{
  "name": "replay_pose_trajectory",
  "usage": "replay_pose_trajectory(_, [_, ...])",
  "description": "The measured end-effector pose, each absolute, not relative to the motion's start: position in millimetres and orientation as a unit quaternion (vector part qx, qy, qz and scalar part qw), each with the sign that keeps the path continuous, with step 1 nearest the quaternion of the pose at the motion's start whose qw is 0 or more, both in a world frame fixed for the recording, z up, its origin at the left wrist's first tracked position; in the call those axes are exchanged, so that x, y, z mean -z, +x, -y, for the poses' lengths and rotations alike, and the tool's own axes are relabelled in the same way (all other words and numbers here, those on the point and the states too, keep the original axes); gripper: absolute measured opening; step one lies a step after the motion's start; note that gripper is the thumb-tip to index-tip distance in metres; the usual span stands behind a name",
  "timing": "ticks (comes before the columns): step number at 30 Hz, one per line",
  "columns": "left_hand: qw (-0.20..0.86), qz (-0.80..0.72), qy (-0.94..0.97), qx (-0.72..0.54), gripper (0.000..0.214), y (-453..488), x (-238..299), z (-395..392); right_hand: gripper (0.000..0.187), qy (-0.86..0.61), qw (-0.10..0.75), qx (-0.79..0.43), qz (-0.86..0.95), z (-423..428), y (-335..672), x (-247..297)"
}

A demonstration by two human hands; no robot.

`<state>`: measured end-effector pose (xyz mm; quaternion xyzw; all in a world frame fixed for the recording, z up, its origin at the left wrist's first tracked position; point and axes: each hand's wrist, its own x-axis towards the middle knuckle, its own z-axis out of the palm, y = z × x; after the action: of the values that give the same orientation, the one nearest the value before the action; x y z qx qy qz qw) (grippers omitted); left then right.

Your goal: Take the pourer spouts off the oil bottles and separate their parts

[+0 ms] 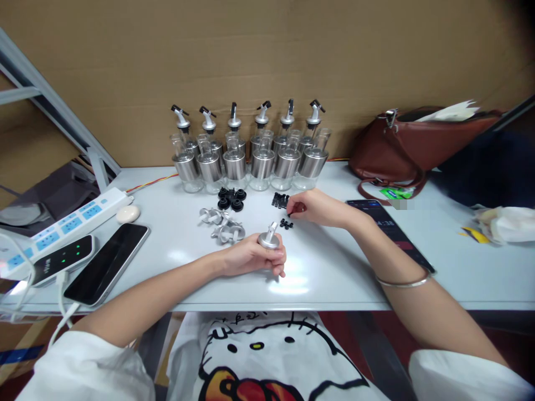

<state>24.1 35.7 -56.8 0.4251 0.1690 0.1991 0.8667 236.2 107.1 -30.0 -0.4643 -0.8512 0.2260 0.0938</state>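
Observation:
My left hand (257, 255) is closed around a silver pourer spout (270, 238), its nozzle pointing up, just above the table. Farther right, my right hand (305, 207) has its fingertips pinched together beside several small black levers (279, 200); a small dark piece shows at the fingertips, too small to name. Several tiny black caps (286, 224) lie just below that hand. Left of them are several loose silver spouts (228, 231) and a cluster of black rubber stoppers (231, 199). Behind stand glass-and-steel bottles (262, 167) in two rows, the back row fitted with pourers.
At left lie a power strip (71, 225), a phone (107, 264), a black device with green lights (63, 260) and a round white object (127, 214). At right, another phone (390, 231) lies under my forearm, near a brown bag (418, 145). Cardboard (267, 55) stands behind.

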Motion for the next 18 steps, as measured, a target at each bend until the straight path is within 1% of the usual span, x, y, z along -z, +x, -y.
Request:
replay_pose_trajectory(4, [0.866,-0.169,0.426,-0.197,0.030,23.9,57.4,-35.9,0.017,-0.460,0.070,-0.247,0.850,-108.0,236.5,31.8])
replay_pose_trajectory(12, [0.866,-0.170,0.428,-0.198,0.029,23.9,58.4,-36.3,0.020,-0.458,0.074,-0.274,0.843,-106.3,235.5,30.9])
replay_pose_trajectory(18, [0.868,-0.165,0.426,-0.197,0.028,23.9,57.1,-36.2,0.021,-0.456,0.061,-0.269,0.846,-106.8,235.8,32.1])
